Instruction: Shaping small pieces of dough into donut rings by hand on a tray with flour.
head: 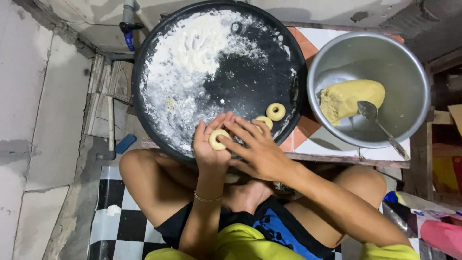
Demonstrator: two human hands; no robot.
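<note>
The left hand [210,144] is held palm up over the near rim of the round black tray [154,58], cradling a small pale yellow dough ring [218,139] with a clear hole through its middle; its surface looks smooth and evenly rounded. The right hand [257,147] is spread narrow beside it, fingertips touching the ring from the right side and pinching nothing else. Two more dough rings of the same colour and shape lie on the tray just beyond the hands: one [275,111] fully visible near the tray's right rim, the other [264,121] partly covered by the right fingers. White flour [192,53] coats the tray's far and left portions. To the tray's right, touching its rim, stands a metal bowl [404,62] holding a yellow dough lump [349,98] and a spoon [380,127].
</note>
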